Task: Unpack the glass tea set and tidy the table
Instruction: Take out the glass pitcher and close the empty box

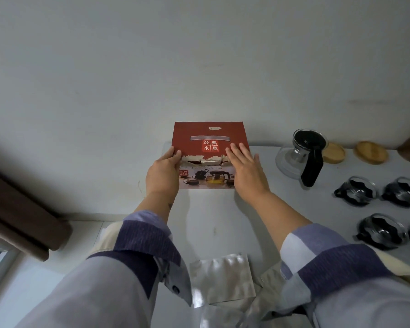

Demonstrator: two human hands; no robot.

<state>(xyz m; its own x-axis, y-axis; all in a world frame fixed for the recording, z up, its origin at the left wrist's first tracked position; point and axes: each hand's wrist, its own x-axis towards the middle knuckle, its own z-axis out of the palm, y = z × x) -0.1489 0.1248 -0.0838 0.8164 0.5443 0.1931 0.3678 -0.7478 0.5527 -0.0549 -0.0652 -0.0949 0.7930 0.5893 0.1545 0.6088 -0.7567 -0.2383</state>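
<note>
The red tea set box stands at the far edge of the white table, against the wall. My left hand grips its left side, thumb over the torn lid edge. My right hand lies flat on the lid and front with straight fingers. To the right stands a glass teapot with a black lid and handle. Several glass cups with black holders sit at the right, one of them nearer me. Two round wooden coasters lie behind them.
Silvery plastic bags lie crumpled on the table's near edge between my sleeves. A brown curtain hangs at the left beside a window sill. A white wall rises right behind the table.
</note>
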